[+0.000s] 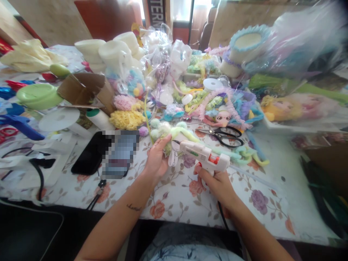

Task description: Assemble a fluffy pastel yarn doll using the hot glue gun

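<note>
Right hand (217, 183) wrapped round a white glue gun (202, 155), a finger at its red trigger (200, 164). Left hand (157, 156) clasps a fluffy pastel craft piece (174, 130) over the flowered surface (174, 197), right at the nozzle (176, 142). Black scissors (228, 137) lie just beyond the gun.

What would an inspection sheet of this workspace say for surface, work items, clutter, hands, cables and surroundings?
Surface: white floral tablecloth, crowded along its far side.
Work items: white glue gun, nozzle close to the fuzzy pastel piece; contact unclear.
Clutter: black-handled scissors, black phone, yellow yarn bundle, cardboard box.
Hands: left hand holds the pastel piece; right hand grips the glue gun.
Cables: black cable below the right hand; thick black cable at far left.
Surroundings: lettered panel beyond the table.
</note>
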